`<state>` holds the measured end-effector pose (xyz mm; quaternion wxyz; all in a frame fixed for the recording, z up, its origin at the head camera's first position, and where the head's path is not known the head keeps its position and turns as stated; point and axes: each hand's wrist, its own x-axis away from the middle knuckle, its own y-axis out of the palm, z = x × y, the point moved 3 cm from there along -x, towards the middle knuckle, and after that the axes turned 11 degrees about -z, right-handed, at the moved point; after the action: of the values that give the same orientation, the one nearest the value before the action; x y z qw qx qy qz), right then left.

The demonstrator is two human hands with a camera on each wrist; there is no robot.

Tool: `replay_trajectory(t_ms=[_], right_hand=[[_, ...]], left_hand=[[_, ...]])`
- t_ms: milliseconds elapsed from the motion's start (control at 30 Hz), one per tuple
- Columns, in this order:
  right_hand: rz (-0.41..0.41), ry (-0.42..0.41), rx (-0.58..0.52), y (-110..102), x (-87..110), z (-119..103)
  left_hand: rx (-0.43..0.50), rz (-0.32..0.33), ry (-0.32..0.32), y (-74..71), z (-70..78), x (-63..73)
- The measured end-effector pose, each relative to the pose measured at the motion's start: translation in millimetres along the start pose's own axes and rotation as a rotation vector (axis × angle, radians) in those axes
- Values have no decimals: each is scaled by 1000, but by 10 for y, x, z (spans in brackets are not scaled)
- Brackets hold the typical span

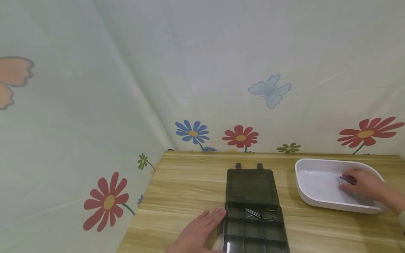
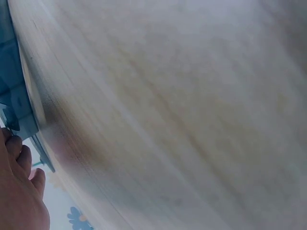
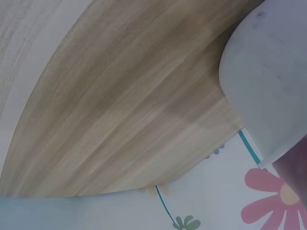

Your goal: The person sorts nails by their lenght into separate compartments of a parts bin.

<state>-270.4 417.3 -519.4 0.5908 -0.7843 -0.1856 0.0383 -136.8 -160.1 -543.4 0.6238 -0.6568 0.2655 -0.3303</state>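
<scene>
In the head view my left hand (image 1: 200, 230) rests along the left side of a dark see-through compartment box (image 1: 255, 230), its fingers extended against the edge. The lid (image 1: 251, 186) lies folded back, away from me. Several long silver screws (image 1: 253, 213) lie crossed in a middle compartment, and shorter screws (image 1: 270, 219) are in compartments to the right. My right hand (image 1: 365, 183) is inside a white tray (image 1: 316, 203), pinching a thin dark screw (image 1: 347, 180) between thumb and fingers. The left wrist view shows the left hand's fingers (image 2: 24, 160) at the box (image 2: 17, 86).
Both stand on a wood-grain table (image 1: 190, 182); the tray is right of the box. Behind the table's far edge hangs a pale curtain (image 1: 221, 70) with printed flowers and butterflies. In the right wrist view the tray's outer wall (image 3: 268, 72) shows.
</scene>
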Motion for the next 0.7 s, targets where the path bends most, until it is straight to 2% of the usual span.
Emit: replay_trajectory(t_ms=[300, 500, 700], right_hand=[[11, -3, -12, 31, 3, 21], [80, 9, -4, 8, 13, 41], [123, -21, 49, 17, 10, 36]], left_hand=[[-26, 22, 0, -19, 18, 1], [-47, 40, 7, -27, 21, -1], [-47, 41, 9, -37, 19, 0]])
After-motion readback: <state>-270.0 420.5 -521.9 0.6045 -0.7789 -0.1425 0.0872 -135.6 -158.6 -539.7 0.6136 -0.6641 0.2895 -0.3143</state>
